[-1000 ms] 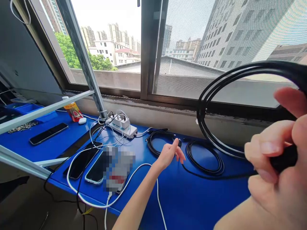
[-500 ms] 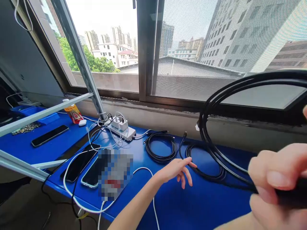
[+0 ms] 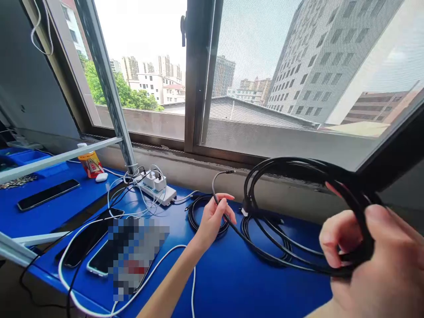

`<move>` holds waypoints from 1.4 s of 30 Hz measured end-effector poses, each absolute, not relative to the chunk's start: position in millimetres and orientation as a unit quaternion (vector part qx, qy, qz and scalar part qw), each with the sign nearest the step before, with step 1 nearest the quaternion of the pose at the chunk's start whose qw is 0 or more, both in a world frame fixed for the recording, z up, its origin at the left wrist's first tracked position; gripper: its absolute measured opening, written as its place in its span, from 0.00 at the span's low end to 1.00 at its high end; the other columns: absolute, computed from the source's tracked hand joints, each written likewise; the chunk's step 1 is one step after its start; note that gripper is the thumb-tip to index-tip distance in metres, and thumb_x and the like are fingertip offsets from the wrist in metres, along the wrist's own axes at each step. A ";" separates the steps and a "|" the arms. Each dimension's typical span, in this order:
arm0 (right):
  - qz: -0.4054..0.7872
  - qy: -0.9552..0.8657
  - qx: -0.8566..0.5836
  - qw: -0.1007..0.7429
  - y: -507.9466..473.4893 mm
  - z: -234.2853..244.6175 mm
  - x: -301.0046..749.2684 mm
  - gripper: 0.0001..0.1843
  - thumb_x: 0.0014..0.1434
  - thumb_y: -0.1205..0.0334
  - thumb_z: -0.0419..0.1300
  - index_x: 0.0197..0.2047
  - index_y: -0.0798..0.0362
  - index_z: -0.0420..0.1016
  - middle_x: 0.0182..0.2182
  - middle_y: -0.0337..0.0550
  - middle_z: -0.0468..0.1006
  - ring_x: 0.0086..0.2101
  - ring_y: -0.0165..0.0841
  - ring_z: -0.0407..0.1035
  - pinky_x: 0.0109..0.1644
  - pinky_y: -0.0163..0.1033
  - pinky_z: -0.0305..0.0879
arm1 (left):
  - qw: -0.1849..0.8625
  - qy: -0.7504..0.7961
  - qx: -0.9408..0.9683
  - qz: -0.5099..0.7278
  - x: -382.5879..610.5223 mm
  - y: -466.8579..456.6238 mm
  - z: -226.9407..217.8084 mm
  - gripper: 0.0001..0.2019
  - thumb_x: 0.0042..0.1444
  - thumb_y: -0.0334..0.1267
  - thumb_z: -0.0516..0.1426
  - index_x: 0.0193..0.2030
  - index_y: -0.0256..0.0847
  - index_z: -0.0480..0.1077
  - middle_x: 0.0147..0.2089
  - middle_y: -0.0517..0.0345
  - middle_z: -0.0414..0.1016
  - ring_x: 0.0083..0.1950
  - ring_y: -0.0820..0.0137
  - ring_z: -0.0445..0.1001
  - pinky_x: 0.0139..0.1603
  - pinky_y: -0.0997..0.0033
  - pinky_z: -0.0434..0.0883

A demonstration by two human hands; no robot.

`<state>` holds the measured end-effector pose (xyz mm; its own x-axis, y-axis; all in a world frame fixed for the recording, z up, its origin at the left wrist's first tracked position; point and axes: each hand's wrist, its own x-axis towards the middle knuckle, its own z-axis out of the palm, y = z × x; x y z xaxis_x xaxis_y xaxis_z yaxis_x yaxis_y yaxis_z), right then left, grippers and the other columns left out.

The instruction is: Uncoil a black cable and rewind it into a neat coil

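Observation:
My right hand point(image 3: 371, 260) is close to the camera at the lower right, its fingers closed round a coil of black cable point(image 3: 265, 170) held above the blue table point(image 3: 232, 282). One strand runs from the coil down to my left hand point(image 3: 213, 216), which pinches the cable's free end; the plug point(image 3: 229, 172) curls up above the fingers. Two more black cable coils lie flat on the table, one behind my left hand point(image 3: 194, 212) and one to its right point(image 3: 251, 229).
A white power strip point(image 3: 155, 187) with chargers and tangled white cables sits by the window sill. Two phones point(image 3: 89, 236) and a blurred patch lie at the table's front left. Another phone point(image 3: 48, 194) and a small yellow bottle point(image 3: 90, 162) are on the left table.
My left hand has picked the cable's loose end up off the table and raised it. My right hand has lowered the coil, which now hangs nearer the table.

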<state>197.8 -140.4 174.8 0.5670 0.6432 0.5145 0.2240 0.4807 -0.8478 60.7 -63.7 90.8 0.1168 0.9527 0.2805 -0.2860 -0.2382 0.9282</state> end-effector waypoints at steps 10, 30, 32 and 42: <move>0.146 -0.475 -0.488 0.717 -122.1 174.8 179.4 0.17 0.51 0.48 0.65 0.36 0.54 0.80 0.14 0.33 0.67 0.11 0.21 0.54 0.13 0.29 0.49 | 0.417 0.329 0.538 0.654 43.1 -63.0 158.3 0.19 0.55 0.55 0.55 0.32 0.39 0.74 0.33 0.58 0.73 0.32 0.74 0.69 0.33 0.75 0.66; 0.328 -0.310 -0.417 0.789 -80.1 163.9 185.0 0.29 0.39 0.43 0.69 0.41 0.51 0.74 0.36 0.40 0.77 0.29 0.28 0.71 0.28 0.31 0.68 | 0.382 0.288 0.185 0.858 2.6 -46.2 177.7 0.13 0.48 0.39 0.59 0.20 0.41 0.60 0.20 0.68 0.59 0.21 0.81 0.58 0.21 0.80 0.58; 0.311 -0.317 -0.422 0.790 -82.3 163.1 186.4 0.35 0.41 0.41 0.69 0.50 0.49 0.71 0.38 0.40 0.76 0.32 0.29 0.72 0.28 0.32 0.69 | 0.366 0.280 0.227 0.858 6.7 -50.0 175.7 0.14 0.48 0.44 0.60 0.21 0.41 0.60 0.21 0.67 0.60 0.21 0.80 0.59 0.21 0.79 0.59; 0.280 -0.400 -0.488 0.723 -91.2 167.0 191.6 0.29 0.42 0.48 0.68 0.48 0.50 0.75 0.24 0.32 0.64 0.18 0.21 0.57 0.14 0.28 0.47 | 0.410 0.302 0.386 0.769 41.8 -67.9 173.6 0.16 0.52 0.51 0.57 0.23 0.42 0.65 0.18 0.65 0.60 0.20 0.77 0.59 0.21 0.78 0.60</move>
